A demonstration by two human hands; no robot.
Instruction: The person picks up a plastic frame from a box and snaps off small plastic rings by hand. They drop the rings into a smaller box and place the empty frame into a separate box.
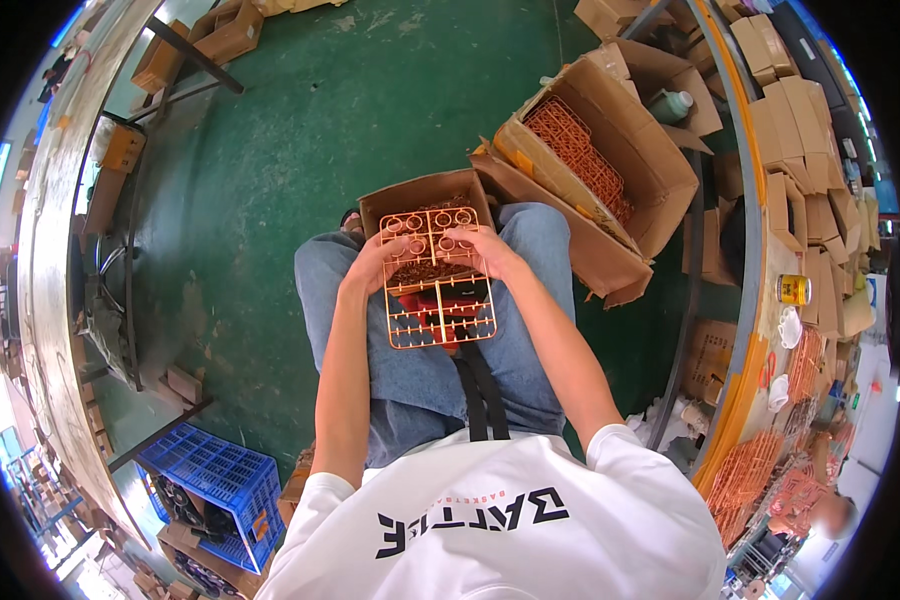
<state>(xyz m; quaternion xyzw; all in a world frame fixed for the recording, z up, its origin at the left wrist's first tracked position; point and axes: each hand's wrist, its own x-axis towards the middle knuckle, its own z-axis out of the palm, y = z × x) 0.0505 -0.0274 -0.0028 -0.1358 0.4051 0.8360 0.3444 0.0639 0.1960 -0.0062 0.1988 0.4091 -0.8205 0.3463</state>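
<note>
Above my lap I hold up an orange plastic sprue frame (438, 285), a flat lattice of thin runners with rings along its far end and small pegs along its near end. My left hand (378, 262) is closed on its left side, and my right hand (482, 251) grips the right side near the rings. Some fingertips are hidden by the lattice. Just beyond and beneath the frame, a cardboard box (425, 193) between my knees contains many small orange pieces. Something red and black shows through the near part of the lattice.
A large cardboard box (660, 200) at the right has stacked orange sprue frames (580, 155). A table (745, 330) along the right bears more sprues, a yellow can (793, 290) and cartons. A blue crate (215, 480) stands at lower left. Green floor (300, 120) lies ahead.
</note>
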